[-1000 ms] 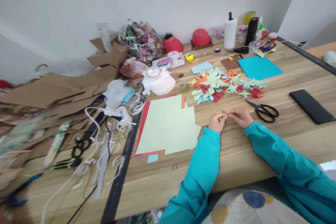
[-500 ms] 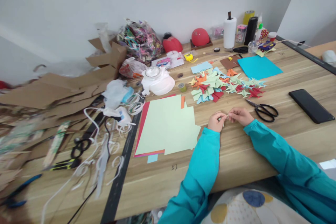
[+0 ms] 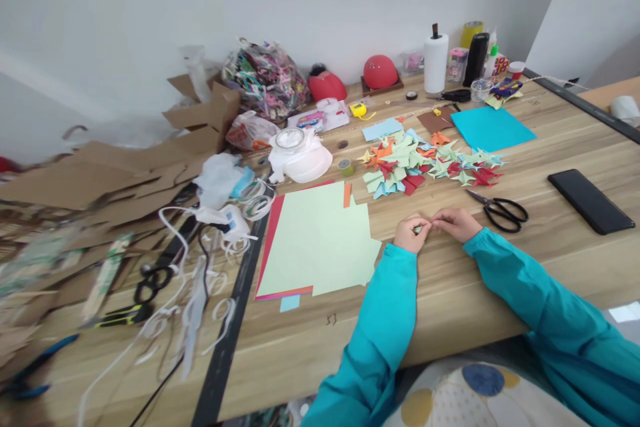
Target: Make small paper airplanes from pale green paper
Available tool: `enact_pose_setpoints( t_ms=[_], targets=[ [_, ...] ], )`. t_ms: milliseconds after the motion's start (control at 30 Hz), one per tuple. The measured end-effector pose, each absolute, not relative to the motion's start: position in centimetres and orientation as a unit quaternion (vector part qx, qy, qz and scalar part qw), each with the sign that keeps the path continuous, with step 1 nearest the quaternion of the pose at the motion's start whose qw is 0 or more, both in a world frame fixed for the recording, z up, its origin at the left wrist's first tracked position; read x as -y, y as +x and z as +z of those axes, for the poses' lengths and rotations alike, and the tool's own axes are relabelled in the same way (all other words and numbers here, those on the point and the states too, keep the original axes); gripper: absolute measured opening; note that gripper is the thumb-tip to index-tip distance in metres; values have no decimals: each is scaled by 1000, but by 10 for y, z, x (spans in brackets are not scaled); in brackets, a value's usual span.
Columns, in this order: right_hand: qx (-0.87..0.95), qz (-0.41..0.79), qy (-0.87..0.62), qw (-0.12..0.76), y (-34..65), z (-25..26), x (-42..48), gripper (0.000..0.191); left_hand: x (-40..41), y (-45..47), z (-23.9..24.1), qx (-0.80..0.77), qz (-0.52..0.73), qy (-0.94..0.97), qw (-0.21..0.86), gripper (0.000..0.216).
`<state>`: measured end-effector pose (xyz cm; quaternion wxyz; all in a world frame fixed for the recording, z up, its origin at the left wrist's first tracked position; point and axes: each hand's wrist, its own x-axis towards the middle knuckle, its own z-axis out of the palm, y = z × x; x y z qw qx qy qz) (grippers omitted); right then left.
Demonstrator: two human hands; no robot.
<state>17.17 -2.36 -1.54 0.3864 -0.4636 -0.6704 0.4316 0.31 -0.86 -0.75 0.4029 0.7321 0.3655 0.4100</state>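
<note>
My left hand (image 3: 411, 233) is closed round a small piece of pale green paper (image 3: 418, 230), mostly hidden by the fingers. Fingertips of my right hand (image 3: 456, 223) meet those of the left, pinched at the paper's end. Just beyond both hands lies a heap of folded paper cranes (image 3: 407, 153) in green, red, orange and blue. Black-handled scissors (image 3: 505, 213) rest on the table to the right of my right hand. Left of my left hand, pale green paper sheets (image 3: 315, 240) lie stacked over red ones.
A black phone (image 3: 591, 201) lies at the right. Behind the cranes is a blue sheet (image 3: 493, 128). Red domes (image 3: 381, 72), a paper roll (image 3: 437, 65) and a black bottle (image 3: 477, 60) line the wall. Cardboard (image 3: 100, 167), cables and cutters (image 3: 125, 315) crowd the left side.
My fingertips have drawn closer together over the small piece of paper, which shows less between them now. The things on the table have stayed put.
</note>
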Motion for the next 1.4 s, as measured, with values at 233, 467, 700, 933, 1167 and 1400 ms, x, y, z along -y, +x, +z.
enact_pose_setpoints(
  t_ms=[233, 467, 700, 933, 1167, 1400],
  targets=[
    [695, 421, -477, 334, 174, -15, 25, 27, 9, -1, -6, -364, 376, 750, 405, 14],
    [700, 401, -479, 345, 172, -15, 24, 26, 7, -1, -14, -371, 388, 756, 374, 13],
    [634, 511, -439, 380, 175, -19, 19, 42, 6, -4, -17, -370, 413, 741, 380, 15],
    [629, 513, -437, 387, 174, -21, 18, 49, 3, -7, -21, -382, 391, 730, 411, 17],
    [665, 482, -437, 367, 173, -24, 18, 40, 1, -10, -15, -361, 360, 767, 389, 14],
    [811, 295, -415, 289, 170, -17, 21, 15, 4, -22, -15, -315, 345, 821, 327, 11]
  ],
)
